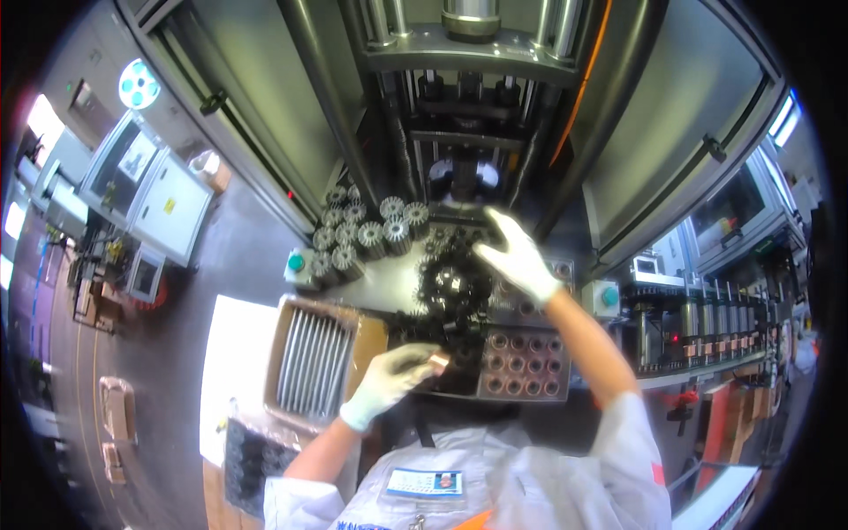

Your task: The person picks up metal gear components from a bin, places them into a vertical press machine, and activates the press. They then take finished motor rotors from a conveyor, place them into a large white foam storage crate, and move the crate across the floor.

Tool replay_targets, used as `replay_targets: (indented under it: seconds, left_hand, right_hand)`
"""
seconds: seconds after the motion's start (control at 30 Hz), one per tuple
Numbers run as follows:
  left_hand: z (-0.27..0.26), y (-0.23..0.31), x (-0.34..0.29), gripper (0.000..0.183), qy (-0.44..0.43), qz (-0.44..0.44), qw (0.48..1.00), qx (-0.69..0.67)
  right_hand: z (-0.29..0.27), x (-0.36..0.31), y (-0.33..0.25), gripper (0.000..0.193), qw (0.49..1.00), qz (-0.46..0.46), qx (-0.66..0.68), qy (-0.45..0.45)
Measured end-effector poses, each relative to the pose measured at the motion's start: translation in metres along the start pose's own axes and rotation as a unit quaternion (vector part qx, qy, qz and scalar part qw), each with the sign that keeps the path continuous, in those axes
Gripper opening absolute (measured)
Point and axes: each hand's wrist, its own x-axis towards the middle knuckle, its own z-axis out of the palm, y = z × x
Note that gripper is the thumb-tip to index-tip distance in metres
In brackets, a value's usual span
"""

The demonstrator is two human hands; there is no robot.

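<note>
My left hand (389, 380), in a white glove, is closed at the front of the worktable. A small copper-coloured piece (439, 361) sits between its fingertips. Also gloved, my right hand (523, 263) reaches over the right side of a heap of small black parts (449, 291), thumb and fingers apart, with nothing visible between them. Whether its thumb touches the heap I cannot tell. Near the right forearm lies a clear tray (524, 397) with rows of copper-coloured rings. Slotted metal cores (371, 234) stand grouped at the back left of the table.
A press (473, 53) with thick columns rises behind the table. Green buttons on boxes flank it, one left (298, 262) and one right (609, 298). An open carton (276, 362) of steel rods (314, 358) stands by my left forearm. Machine equipment (707, 331) lines the right side.
</note>
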Motion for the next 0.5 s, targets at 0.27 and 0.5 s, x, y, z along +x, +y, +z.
replay_targets:
  seconds: [0.27,0.5]
  left_hand:
    - [-0.069,-0.02,-0.032,0.028,0.114,-0.05,0.992,-0.033]
    - [-0.079,-0.022,-0.018,0.022,0.055,-0.049,0.997,0.006]
  right_hand:
    - [0.089,0.144,0.016,0.086,0.947,0.103,-0.002,0.303]
    - [0.097,0.18,0.033,0.072,0.944,0.143,0.106,0.277]
